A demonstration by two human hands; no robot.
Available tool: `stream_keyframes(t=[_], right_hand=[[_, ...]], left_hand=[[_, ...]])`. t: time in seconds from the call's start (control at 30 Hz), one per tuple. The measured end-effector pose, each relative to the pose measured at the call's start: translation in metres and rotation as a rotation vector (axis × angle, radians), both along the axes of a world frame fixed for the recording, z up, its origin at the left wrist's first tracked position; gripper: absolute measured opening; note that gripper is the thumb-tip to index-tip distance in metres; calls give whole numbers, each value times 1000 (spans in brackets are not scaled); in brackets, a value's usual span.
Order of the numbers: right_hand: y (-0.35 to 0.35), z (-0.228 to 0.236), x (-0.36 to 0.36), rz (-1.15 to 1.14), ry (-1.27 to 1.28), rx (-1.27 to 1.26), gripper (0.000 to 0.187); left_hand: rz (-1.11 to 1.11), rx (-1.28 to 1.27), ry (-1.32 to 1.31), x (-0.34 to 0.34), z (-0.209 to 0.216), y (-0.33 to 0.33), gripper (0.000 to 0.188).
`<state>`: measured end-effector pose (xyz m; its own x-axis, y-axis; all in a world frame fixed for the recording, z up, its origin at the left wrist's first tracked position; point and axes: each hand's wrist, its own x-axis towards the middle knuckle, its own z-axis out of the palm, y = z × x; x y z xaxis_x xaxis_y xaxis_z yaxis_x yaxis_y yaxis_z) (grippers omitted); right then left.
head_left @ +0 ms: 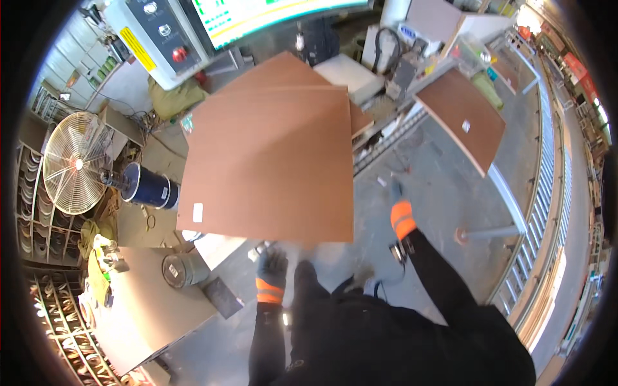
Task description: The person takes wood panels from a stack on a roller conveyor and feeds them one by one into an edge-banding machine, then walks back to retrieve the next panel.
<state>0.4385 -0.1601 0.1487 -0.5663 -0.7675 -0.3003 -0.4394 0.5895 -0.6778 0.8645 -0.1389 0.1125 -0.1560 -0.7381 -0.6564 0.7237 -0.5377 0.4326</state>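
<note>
A large brown rectangular panel with a small white label lies in front of me, over another brown panel turned at an angle. My left hand, in a dark grey glove with an orange cuff, is just short of the panel's near edge, fingers loosely extended and holding nothing visible. Off to the right of the panel, my right hand wears the same kind of glove. It is seen edge-on over the grey floor, fingers stretched forward, with nothing visible in it.
A third brown panel rests at the right, near a metal roller conveyor. To the left stand a round caged fan and a dark blue cylinder. A control box and a lit screen are ahead. A metal drum sits lower left.
</note>
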Motion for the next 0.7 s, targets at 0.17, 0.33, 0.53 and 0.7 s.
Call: stream_keyframes(t=[0.17,0.33,0.53,0.7], right_hand=[[-75,-27,14,-258,-1106,-184,58],[-59,-12,79,-126,-1368,-230,49],[21,-26,9,-314,-1492,-175,50],[129,12,-53,-493,-1153,-389,45]], left_hand=[[59,-3,32,14,15,6,35],[144,64,41,60,6,30,31],[101,-85,-137,53,6,8,38],[136,115,126,37,26,-5,46]])
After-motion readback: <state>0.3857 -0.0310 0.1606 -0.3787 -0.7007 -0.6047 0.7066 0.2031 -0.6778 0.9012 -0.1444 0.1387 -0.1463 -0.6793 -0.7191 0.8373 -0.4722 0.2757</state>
